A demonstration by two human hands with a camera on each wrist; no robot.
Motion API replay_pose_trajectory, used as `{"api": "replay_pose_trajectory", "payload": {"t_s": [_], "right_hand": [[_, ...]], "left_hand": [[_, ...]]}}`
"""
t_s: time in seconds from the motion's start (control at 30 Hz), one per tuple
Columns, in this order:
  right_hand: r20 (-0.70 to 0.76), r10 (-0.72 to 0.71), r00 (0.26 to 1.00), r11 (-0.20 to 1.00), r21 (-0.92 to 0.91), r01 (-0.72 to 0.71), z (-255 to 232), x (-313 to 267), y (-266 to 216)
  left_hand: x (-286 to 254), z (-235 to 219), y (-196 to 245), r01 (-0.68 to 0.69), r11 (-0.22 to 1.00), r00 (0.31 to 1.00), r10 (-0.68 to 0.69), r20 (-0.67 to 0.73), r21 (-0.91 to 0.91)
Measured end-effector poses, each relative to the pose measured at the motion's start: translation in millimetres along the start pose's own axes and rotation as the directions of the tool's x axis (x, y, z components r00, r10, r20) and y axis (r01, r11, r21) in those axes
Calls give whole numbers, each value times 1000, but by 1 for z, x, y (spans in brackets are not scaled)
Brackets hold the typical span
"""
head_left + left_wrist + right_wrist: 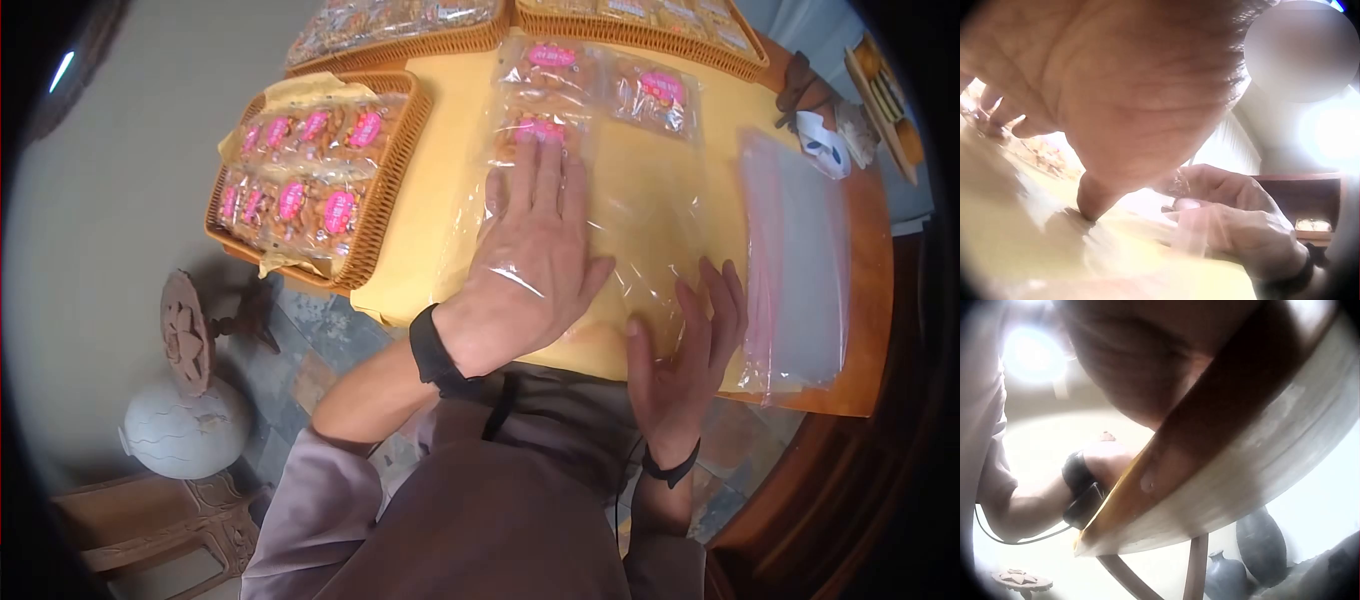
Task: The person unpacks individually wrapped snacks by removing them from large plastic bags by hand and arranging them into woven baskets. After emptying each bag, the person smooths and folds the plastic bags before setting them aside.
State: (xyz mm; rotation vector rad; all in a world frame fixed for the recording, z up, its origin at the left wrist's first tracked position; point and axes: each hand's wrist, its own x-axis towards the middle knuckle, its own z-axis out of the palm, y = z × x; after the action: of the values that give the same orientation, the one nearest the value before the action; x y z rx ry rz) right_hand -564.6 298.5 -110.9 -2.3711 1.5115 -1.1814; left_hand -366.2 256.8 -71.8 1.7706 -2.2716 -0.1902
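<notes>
A large clear plastic bag (640,220) lies on yellow paper, with several pink-labelled snack packets (655,95) at its far end. My left hand (535,250) rests palm down on the bag, fingers extended, their tips over the nearer left packet. My right hand (690,340) is by the bag's near right corner, fingers loosely bent and thumb apart; whether it touches the film is unclear. The left wrist view shows my left palm (1135,94) close up and my right hand (1241,219) beyond it. In the right wrist view, my right hand (1141,362) is partly behind the table edge.
A wicker basket (385,190) of similar packets stands at the left, with two more baskets along the back. Flat clear bags with pink edges (795,270) lie on the right. A white cloth (822,145) and a wooden tray (885,110) are at the back right.
</notes>
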Motion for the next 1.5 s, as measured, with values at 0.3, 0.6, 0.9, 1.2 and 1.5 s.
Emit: {"api": "replay_pose_trajectory", "payload": {"t_s": [0.3, 0.6, 0.9, 1.2, 1.5], "right_hand": [[17, -11, 1000, 999, 41, 10, -1, -1, 5], [47, -80, 996, 997, -14, 81, -1, 2, 3], [12, -40, 999, 998, 54, 39, 5, 1, 7], [7, -98, 995, 991, -87, 98, 7, 1, 12], [35, -56, 998, 993, -103, 60, 8, 0, 4]], "left_hand": [[-48, -9, 23, -79, 997, 996, 79, -28, 12], [-51, -2, 16, -54, 991, 995, 43, -95, -119], [-83, -38, 3, -117, 976, 977, 146, 154, -184], [-126, -143, -95, -151, 934, 968, 73, -240, -324], [-113, -193, -297, 724, 687, 671, -722, -167, -59]]}}
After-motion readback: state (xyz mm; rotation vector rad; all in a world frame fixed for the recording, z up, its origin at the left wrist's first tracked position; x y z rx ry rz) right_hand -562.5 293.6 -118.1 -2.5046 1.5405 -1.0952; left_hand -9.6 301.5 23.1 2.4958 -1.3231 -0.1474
